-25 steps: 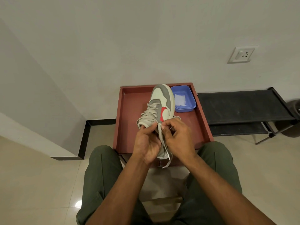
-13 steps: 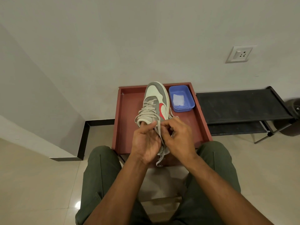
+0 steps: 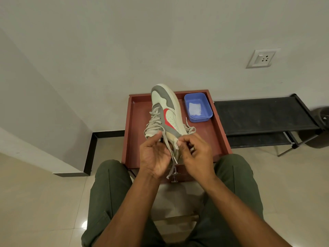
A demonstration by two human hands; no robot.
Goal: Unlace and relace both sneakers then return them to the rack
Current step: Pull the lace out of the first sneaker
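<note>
1. The sneaker (image 3: pixel 164 111) is held tilted above the red tray (image 3: pixel 210 132), toe pointing away, collar at the hands.
2. The left hand (image 3: pixel 154 155) cups the heel, fingers curled round it.
3. The right hand (image 3: pixel 195 154) pinches the lace (image 3: pixel 169 148) near the top eyelet.
4. Judged step: lacing work at the top eyelets. The next move calls for drawing the lace end through.

A blue tub (image 3: pixel 198 107) holding a white cloth (image 3: pixel 195 108) sits far right on the brown worktop (image 3: pixel 137 125); a socket (image 3: pixel 262 58) on the wall.
</note>
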